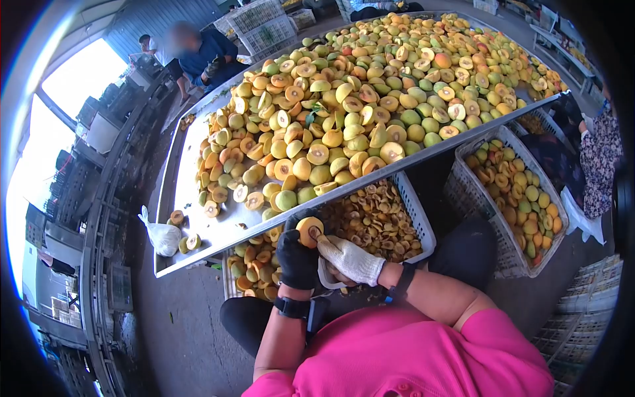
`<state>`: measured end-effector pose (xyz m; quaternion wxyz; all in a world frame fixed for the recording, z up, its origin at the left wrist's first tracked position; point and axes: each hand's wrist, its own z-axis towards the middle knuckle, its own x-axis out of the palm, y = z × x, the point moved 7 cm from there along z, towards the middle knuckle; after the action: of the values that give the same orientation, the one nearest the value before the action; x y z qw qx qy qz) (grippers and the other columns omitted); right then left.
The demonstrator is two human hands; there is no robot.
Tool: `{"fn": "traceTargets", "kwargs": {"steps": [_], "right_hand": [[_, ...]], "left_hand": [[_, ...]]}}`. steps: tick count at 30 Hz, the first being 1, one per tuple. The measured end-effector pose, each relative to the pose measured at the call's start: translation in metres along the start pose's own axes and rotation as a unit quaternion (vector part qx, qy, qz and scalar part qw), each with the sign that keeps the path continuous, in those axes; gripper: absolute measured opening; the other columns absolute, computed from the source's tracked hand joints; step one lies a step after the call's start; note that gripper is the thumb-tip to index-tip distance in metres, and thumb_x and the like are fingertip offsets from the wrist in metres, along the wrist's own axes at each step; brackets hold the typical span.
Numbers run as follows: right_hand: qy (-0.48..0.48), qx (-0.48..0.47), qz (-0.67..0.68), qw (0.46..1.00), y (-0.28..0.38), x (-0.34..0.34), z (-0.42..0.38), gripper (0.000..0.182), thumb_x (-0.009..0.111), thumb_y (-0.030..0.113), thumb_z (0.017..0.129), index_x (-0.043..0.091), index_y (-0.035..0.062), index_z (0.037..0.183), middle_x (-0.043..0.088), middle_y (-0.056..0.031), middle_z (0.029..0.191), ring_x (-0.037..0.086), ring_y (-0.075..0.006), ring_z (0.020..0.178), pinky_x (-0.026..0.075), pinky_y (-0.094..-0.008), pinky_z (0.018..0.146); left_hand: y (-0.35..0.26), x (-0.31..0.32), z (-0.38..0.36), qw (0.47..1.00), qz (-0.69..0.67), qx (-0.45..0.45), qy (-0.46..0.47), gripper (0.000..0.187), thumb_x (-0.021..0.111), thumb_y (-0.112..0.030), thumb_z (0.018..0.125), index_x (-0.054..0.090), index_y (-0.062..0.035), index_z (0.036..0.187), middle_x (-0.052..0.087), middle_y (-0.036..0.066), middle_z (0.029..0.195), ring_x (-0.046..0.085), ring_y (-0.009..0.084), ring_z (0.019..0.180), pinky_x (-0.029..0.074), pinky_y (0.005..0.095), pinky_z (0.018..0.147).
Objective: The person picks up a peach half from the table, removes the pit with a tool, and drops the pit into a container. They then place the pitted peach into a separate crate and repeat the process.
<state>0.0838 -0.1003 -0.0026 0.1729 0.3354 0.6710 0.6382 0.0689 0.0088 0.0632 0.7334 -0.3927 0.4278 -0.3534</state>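
My left hand (295,260), in a black glove, is closed around a peach half (309,230) with its cut face turned up. My right hand (354,259), in a white knitted glove, has its fingers pressed together against that cut face; whatever they grip is hidden. Just beyond the hands runs the front edge of a metal table (198,248) heaped with halved peaches (317,153). Below the hands, a crate (418,228) holds small brown pits and scraps (380,221). Left of it, another crate holds peach halves (254,264), partly covered by my left hand.
A white plastic bag (161,233) lies on the table's left corner. A crate of peaches (516,198) stands to the right, near a person in a patterned sleeve (600,162). Another person (208,56) sits beyond the table's left side. Stacked crates (585,311) stand at lower right.
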Motion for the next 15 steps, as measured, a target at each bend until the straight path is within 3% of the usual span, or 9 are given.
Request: {"fn": "traceTargets", "kwargs": {"steps": [3,4,6,8,10,11,12,13,15], "right_hand": [[0.038,0.085,0.044,0.995,0.004,0.006,-0.008,0.036,0.042,0.035,0.108,0.054,0.0016,0.107,0.056,-0.0090,0.072,0.060,-0.0201,0.064,0.049,-0.0333,0.059],[0.046,0.098,0.051,0.993,0.005,0.007,-0.010,0.037,0.042,0.037,0.107,0.054,0.0022,0.106,0.055,-0.0079,0.070,0.058,-0.0186,0.060,0.048,-0.0325,0.056],[0.049,0.044,0.032,0.997,0.001,0.010,-0.008,0.038,0.043,0.040,0.107,0.055,0.0033,0.105,0.054,-0.0067,0.066,0.055,-0.0164,0.052,0.046,-0.0314,0.050],[0.053,-0.048,-0.006,0.997,0.003,0.014,-0.004,0.038,0.043,0.041,0.106,0.055,0.0047,0.104,0.054,-0.0062,0.065,0.053,-0.0148,0.049,0.044,-0.0307,0.047],[0.059,-0.017,0.007,0.998,-0.001,0.012,-0.004,0.038,0.043,0.041,0.106,0.055,0.0053,0.105,0.054,-0.0067,0.067,0.054,-0.0146,0.049,0.044,-0.0307,0.047],[0.064,0.061,0.040,0.995,0.009,0.012,-0.011,0.037,0.043,0.040,0.106,0.055,0.0053,0.106,0.055,-0.0075,0.069,0.056,-0.0152,0.051,0.046,-0.0311,0.049],[0.070,0.139,0.071,0.985,0.010,0.013,-0.017,0.037,0.042,0.040,0.107,0.055,0.0053,0.107,0.056,-0.0083,0.070,0.057,-0.0158,0.054,0.047,-0.0314,0.050],[0.068,0.114,0.052,0.990,0.009,0.013,-0.015,0.038,0.042,0.041,0.106,0.055,0.0053,0.107,0.056,-0.0082,0.070,0.057,-0.0159,0.053,0.046,-0.0314,0.049],[0.072,0.058,0.016,0.996,0.004,0.012,-0.011,0.041,0.042,0.045,0.106,0.055,0.0055,0.105,0.055,-0.0076,0.069,0.055,-0.0161,0.050,0.045,-0.0315,0.046]], "left_hand": [[0.000,0.001,-0.011,0.992,0.069,0.027,-0.098,0.040,0.052,-0.031,0.098,0.059,0.0013,0.120,0.066,0.010,0.108,0.065,0.0200,0.097,0.052,0.0321,0.091],[0.004,0.001,-0.010,0.994,0.060,0.034,-0.090,0.040,0.052,-0.033,0.099,0.060,0.0010,0.118,0.066,0.009,0.106,0.065,0.0189,0.095,0.052,0.0305,0.089],[0.011,0.000,-0.009,0.995,0.043,0.046,-0.074,0.041,0.051,-0.037,0.102,0.061,0.0005,0.115,0.068,0.008,0.101,0.065,0.0167,0.091,0.052,0.0274,0.086],[0.025,0.000,-0.010,0.977,-0.178,-0.033,-0.116,0.039,0.048,-0.036,0.104,0.063,-0.0003,0.112,0.068,0.008,0.099,0.065,0.0165,0.090,0.052,0.0280,0.084],[0.016,0.002,-0.011,0.974,-0.163,-0.015,-0.158,0.038,0.046,-0.035,0.105,0.064,-0.0013,0.109,0.069,0.008,0.098,0.065,0.0170,0.089,0.053,0.0289,0.083],[-0.001,0.002,-0.014,0.982,-0.037,0.042,-0.180,0.038,0.045,-0.035,0.105,0.064,-0.0018,0.107,0.069,0.008,0.098,0.066,0.0176,0.088,0.053,0.0295,0.082],[-0.003,0.001,-0.014,0.982,-0.047,0.036,-0.181,0.039,0.045,-0.035,0.106,0.065,-0.0021,0.106,0.069,0.008,0.099,0.066,0.0182,0.088,0.053,0.0299,0.082],[-0.005,0.001,-0.014,0.981,-0.057,0.029,-0.183,0.039,0.044,-0.035,0.106,0.065,-0.0023,0.105,0.069,0.008,0.099,0.066,0.0188,0.087,0.053,0.0302,0.082],[0.014,0.004,-0.011,0.940,-0.296,-0.089,-0.143,0.041,0.043,-0.037,0.106,0.066,-0.0021,0.104,0.070,0.008,0.098,0.066,0.0197,0.086,0.053,0.0304,0.082]]}}
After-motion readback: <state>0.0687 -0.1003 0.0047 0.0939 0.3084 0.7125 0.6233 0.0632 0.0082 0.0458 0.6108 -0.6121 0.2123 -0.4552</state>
